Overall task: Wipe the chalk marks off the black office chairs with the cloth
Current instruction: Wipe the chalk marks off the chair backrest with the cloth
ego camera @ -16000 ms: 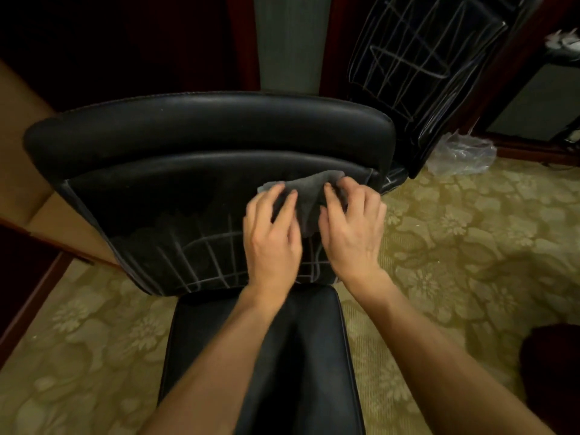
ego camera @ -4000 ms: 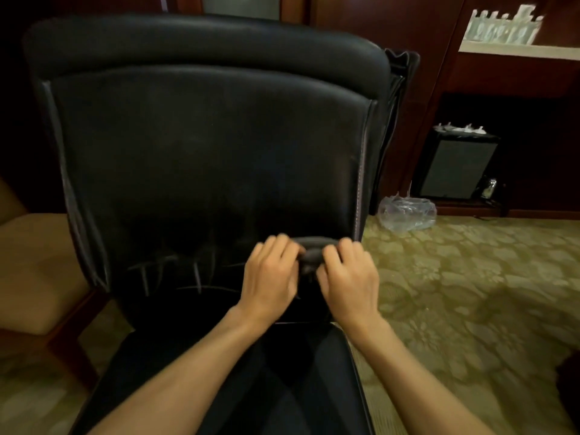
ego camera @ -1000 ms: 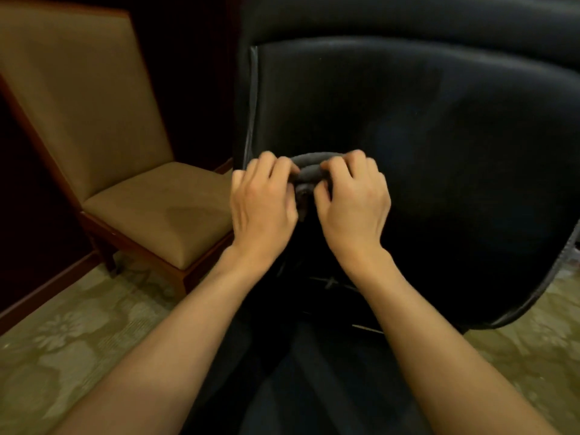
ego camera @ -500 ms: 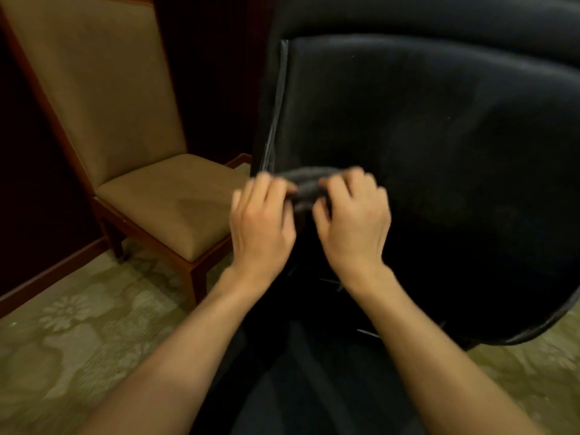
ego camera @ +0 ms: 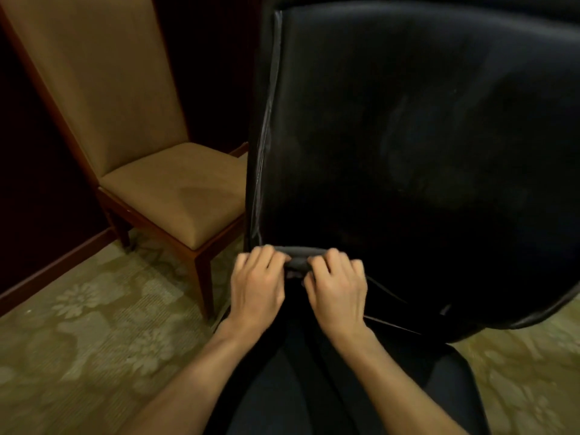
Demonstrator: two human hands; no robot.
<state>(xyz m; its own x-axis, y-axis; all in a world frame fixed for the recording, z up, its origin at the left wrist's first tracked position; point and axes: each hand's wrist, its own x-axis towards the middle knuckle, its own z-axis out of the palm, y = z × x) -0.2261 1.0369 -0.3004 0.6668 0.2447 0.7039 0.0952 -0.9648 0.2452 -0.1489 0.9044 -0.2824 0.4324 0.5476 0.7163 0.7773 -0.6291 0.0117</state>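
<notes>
- Two bare forearms reach in from the lower edge of the view, with no sleeves showing on either.
- Left hand: no glove, no ring or watch visible.
- Right hand: likewise ungloved, wrist without a band or bracelet.
- Fingers are uncovered; nails cannot be made out in the dim, slightly blurred light.

The office chair is black with pale chalk streaks down its left seam, and the cloth is dark grey. Beside it, a tan chair has a reddish-brown frame. The carpet is olive with pale flowers.
</notes>
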